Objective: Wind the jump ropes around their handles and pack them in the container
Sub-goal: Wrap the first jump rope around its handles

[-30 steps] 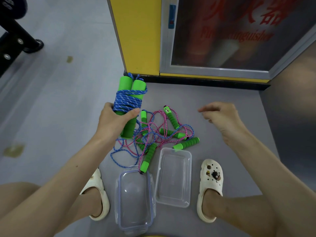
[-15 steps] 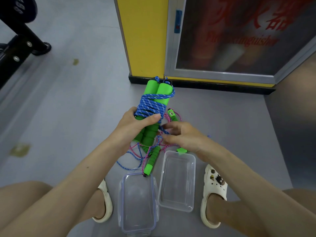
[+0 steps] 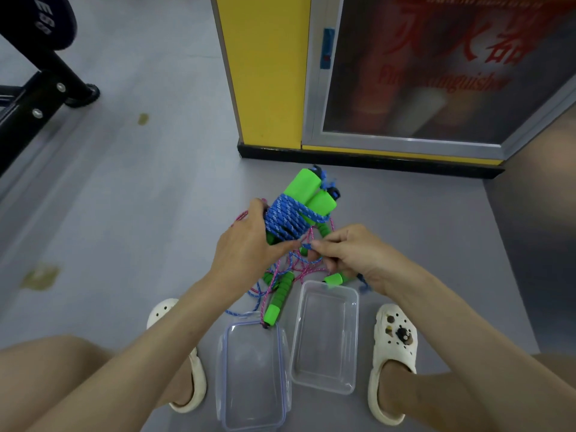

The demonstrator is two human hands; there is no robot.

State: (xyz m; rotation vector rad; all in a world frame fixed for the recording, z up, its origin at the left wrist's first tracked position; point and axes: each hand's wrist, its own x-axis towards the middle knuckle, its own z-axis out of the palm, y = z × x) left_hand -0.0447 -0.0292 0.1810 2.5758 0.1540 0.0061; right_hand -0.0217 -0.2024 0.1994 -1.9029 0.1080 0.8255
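- Clear container (image 3: pixel 324 338) stands open on the grey floor between two white clogs (image 3: pixel 394 360); its clip lid (image 3: pixel 252 375) lies just beside it, on its left.
- Just beyond the container: tangled loose ropes (image 3: pixel 280 269), with one green handle (image 3: pixel 279 302) reaching the lid's far rim.
- Above the tangle: left hand (image 3: pixel 246 244) grips the wound blue rope bundle (image 3: pixel 293 219); right hand (image 3: pixel 352 254) pinches its free end.
- Far beyond: yellow post (image 3: pixel 265 73) and glazed cabinet (image 3: pixel 436 73) close off the floor; black frame (image 3: pixel 31 98) stands far left.
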